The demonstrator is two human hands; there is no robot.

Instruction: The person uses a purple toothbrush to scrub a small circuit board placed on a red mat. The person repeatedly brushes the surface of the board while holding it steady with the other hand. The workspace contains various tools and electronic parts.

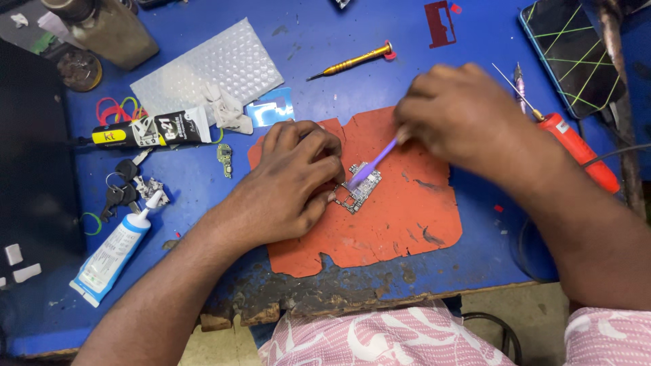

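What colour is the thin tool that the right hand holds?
Light purple. The thin tool in the right hand shows best in the head view.

Bright, even overhead light; soft shadows under both hands on the orange mat (380,230); right hand (461,115) slightly motion-blurred.

Black-and-white glue tube (152,129) lies left, white-blue tube (112,254) below, dark phone screen (573,51) top right.

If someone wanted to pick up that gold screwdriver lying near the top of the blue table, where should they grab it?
Probably the middle of the gold screwdriver's handle, coming from above with fingers either side. It lies flat and alone on the blue table, slanting, thin tip lower left and pink cap upper right. The handle is its thickest part, and neither hand is near it.
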